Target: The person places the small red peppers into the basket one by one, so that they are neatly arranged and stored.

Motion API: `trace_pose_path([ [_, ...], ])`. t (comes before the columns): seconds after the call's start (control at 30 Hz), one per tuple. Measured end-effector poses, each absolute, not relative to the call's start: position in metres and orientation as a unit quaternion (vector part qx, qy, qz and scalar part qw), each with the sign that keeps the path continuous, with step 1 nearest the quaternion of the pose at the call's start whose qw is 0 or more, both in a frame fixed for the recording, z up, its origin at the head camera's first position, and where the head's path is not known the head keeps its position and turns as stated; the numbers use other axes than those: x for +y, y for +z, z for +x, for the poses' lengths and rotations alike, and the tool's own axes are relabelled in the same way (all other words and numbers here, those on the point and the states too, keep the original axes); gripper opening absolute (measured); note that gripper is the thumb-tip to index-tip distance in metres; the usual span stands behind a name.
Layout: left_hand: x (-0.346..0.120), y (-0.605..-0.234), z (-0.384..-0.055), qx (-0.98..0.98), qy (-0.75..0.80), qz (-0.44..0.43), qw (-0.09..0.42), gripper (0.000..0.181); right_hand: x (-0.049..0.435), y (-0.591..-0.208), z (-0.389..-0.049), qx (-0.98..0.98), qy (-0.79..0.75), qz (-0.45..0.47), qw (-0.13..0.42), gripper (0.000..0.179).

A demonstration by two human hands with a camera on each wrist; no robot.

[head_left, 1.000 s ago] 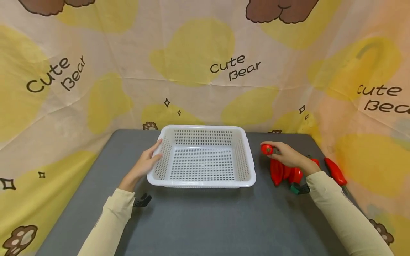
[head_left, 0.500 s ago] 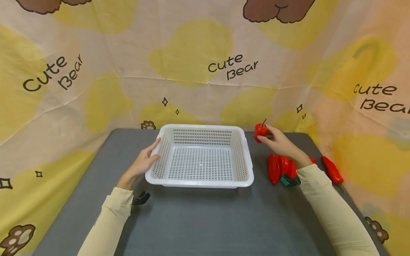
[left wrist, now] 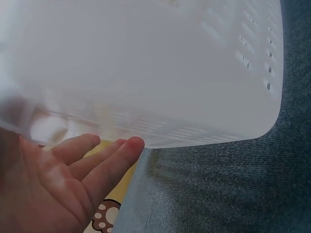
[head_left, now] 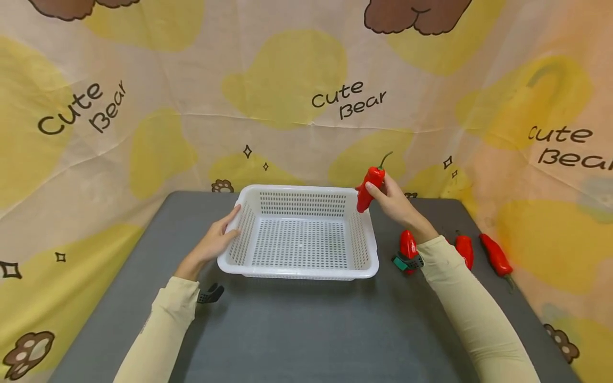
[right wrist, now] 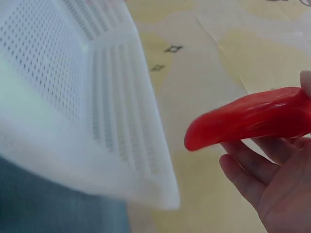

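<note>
A white plastic basket [head_left: 299, 271] with slotted walls sits mid-table, nothing inside it. My left hand [head_left: 215, 242] holds its left rim, thumb on top and fingers along the outside; the left wrist view shows those fingers [left wrist: 112, 165] under the wall. Over the basket's back right corner, my right hand [head_left: 395, 199] pinches a red chili pepper [head_left: 369, 189], stem up and tip slanting down to the left. In the right wrist view the pepper [right wrist: 248, 119] lies across the fingers, apart from the basket wall [right wrist: 121, 107].
Beside the right forearm lie more red peppers: one [head_left: 408, 243] partly behind the wrist strap [head_left: 407, 262], one [head_left: 463, 249] by the sleeve and one [head_left: 497, 255] near the table's right edge. Printed cloth [head_left: 287, 80] walls the grey table [head_left: 297, 330] at back and sides.
My right hand has carried the chili pepper up and left from the pepper group to the basket's right rim, tipping it stem up. The left hand keeps its place on the basket.
</note>
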State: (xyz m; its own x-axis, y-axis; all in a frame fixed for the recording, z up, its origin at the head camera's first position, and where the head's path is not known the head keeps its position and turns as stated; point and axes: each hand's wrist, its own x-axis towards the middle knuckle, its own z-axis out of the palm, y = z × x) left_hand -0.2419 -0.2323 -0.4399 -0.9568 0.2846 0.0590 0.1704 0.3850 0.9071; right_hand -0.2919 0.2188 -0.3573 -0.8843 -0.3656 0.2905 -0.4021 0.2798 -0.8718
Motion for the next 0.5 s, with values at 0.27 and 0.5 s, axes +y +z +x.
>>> trace_pose_path([
  [0.27, -0.233, -0.439, -0.242, 0.828, 0.541, 0.138, 0.060, 0.071, 0.188, -0.355, -0.298, -0.780, 0.576, 0.247, -0.003, 0.033],
  [0.5, -0.233, -0.442, -0.244, 0.823, 0.547, 0.139, 0.061, 0.071, 0.170, -0.360, -0.301, -0.770, 0.597, 0.224, -0.014, 0.031],
])
